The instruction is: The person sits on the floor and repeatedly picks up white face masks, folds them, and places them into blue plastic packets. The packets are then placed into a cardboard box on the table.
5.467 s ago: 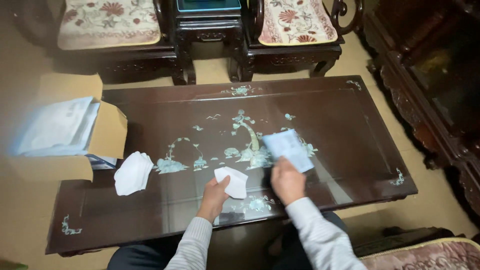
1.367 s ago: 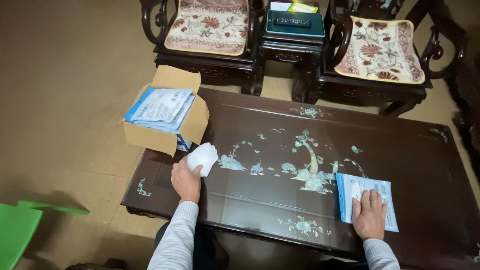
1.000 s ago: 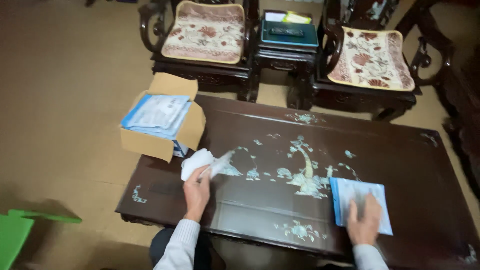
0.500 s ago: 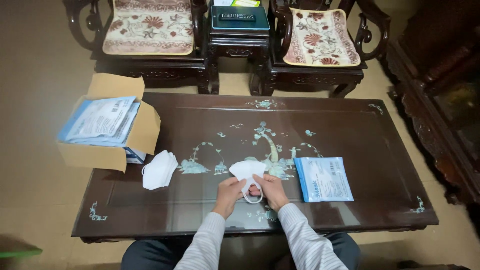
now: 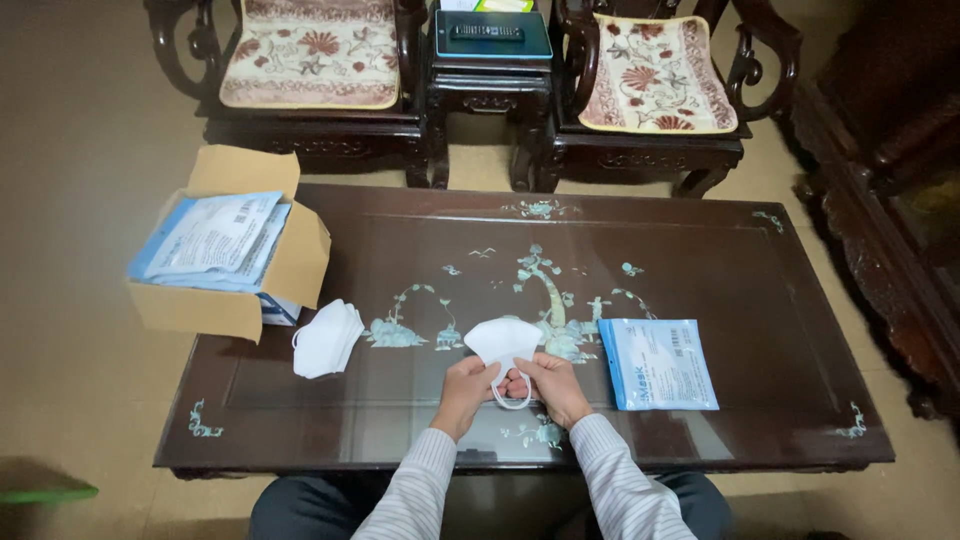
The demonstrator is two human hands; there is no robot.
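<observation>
My left hand (image 5: 464,390) and my right hand (image 5: 553,386) together hold a folded white face mask (image 5: 503,344) just above the front middle of the dark inlaid table (image 5: 760,270). Its ear loops hang between my fingers. A small pile of white masks (image 5: 326,338) lies on the table to the left of my hands. A flat blue-and-white packet (image 5: 657,363) lies to the right of my right hand.
An open cardboard box (image 5: 229,255) filled with blue-and-white packets stands on the table's left end. Two cushioned wooden chairs (image 5: 310,70) (image 5: 655,85) and a small side table (image 5: 490,50) stand beyond the table. A dark cabinet (image 5: 900,180) lines the right side.
My left hand took a mask from the left pile and brought it to the middle. My right hand left the blue packet and joined it on the mask.
</observation>
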